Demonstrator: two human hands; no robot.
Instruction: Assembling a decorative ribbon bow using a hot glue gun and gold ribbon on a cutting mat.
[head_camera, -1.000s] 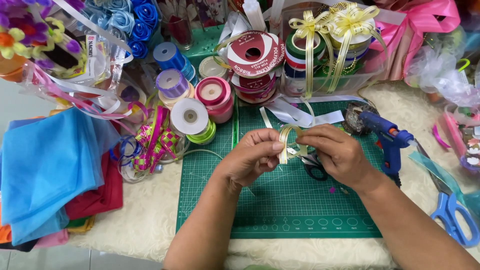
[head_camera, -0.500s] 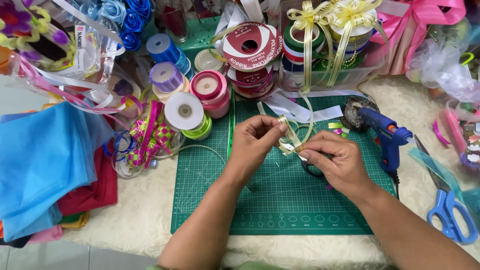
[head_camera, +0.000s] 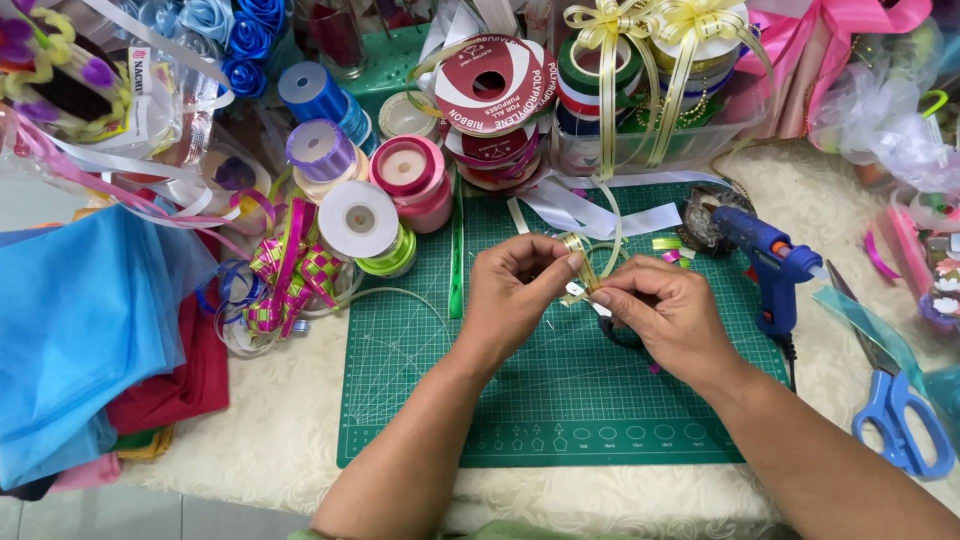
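Fingers of left hand (head_camera: 515, 280) and right hand (head_camera: 665, 310) pinching gold ribbon (head_camera: 578, 258) above green cutting mat (head_camera: 560, 400).

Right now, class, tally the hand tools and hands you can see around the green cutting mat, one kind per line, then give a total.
Blue glue gun: 1
Blue-handled scissors: 1
Hands pinching the gold ribbon: 2, left hand and right hand
Green cutting mat: 1
Total: 5

Thin gold ribbon (head_camera: 578, 262), looped and upright, pinched between both hands above green mat.
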